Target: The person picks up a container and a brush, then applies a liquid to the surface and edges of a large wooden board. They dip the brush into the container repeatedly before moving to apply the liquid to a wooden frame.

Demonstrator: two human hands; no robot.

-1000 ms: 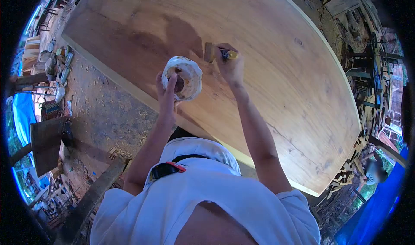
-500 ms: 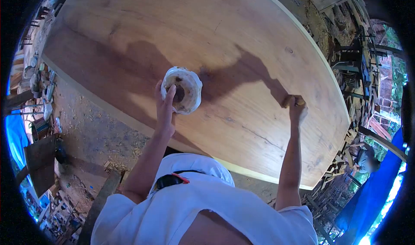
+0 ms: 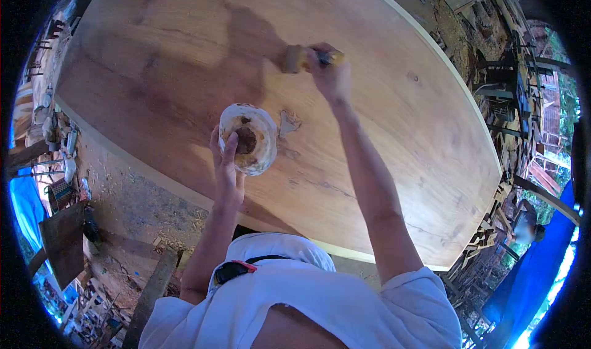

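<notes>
**Daylight, heavy fisheye**

I see soft, even daylight on the wooden slab [image 3: 381, 139], with broad dim shadows at its upper left. My fisheye bends the edges into a black ring. The right hand [image 3: 331, 78] and brush [image 3: 295, 58] smear slightly.

The person wears a plain white short-sleeved shirt [image 3: 345, 306], which fills the bottom of the view from about 7 o'clock round to 5 o'clock. The cloth is loose and creased, and it swells into a rounded fold toward the centre. At 6 o'clock its edge curves open. The right sleeve [image 3: 425, 287], at 5 o'clock, is wide and ends above the elbow. The left sleeve [image 3: 166, 312], at 7 o'clock, is equally short. A black strap [image 3: 231, 272] with a small red clip [image 3: 249, 264] lies on the chest, toward 7 o'clock of the fold. Both arms are bare from the sleeves to the left hand [image 3: 226, 164] and the right hand [image 3: 332, 78].
</notes>
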